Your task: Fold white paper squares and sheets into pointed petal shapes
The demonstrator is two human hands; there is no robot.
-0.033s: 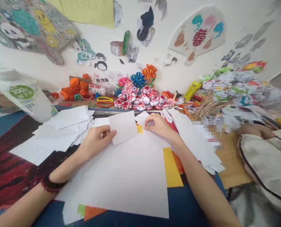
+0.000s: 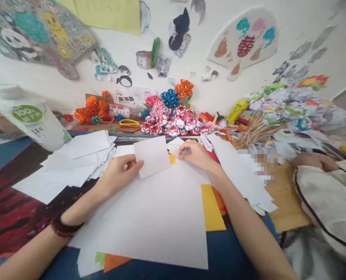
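1. A white square (image 2: pixel 152 155) is clamped at its left edge between the thumb and fingers of the left hand (image 2: pixel 117 175), with the thumb laid on the facing side and the fingertips hidden behind.
2. The thumb and forefinger of the right hand (image 2: pixel 200 157) are held together at the tips, to the right of the square and apart from it; whether anything thin is pinched there cannot be told.
3. Between the square and the right fingertips, a small yellow patch (image 2: pixel 172 159) is exposed.
4. Nearer, a large white sheet (image 2: pixel 158 221) is laid between the two forearms, its far part overlapped in view by the square.
5. At its right edge a yellow sheet (image 2: pixel 213 210) is partly uncovered; at its near left edge an orange corner (image 2: pixel 114 263) and a green piece (image 2: pixel 99 258) are shown.
6. A dark band (image 2: pixel 63 227) is worn on the left wrist.
7. On the left, white papers (image 2: pixel 70 167) are stacked unevenly, and a white bottle (image 2: pixel 30 116) is placed at their far side.
8. On the right, beyond the right forearm, more papers (image 2: pixel 231 167) are piled.
9. On the far side, red-and-white flowers (image 2: pixel 175 125) are heaped, with blue flowers (image 2: pixel 170 99) and orange flowers (image 2: pixel 184 90) set behind.
10. At far right, thin sticks (image 2: pixel 253 130) are bundled beside a yellow package (image 2: pixel 237 112).
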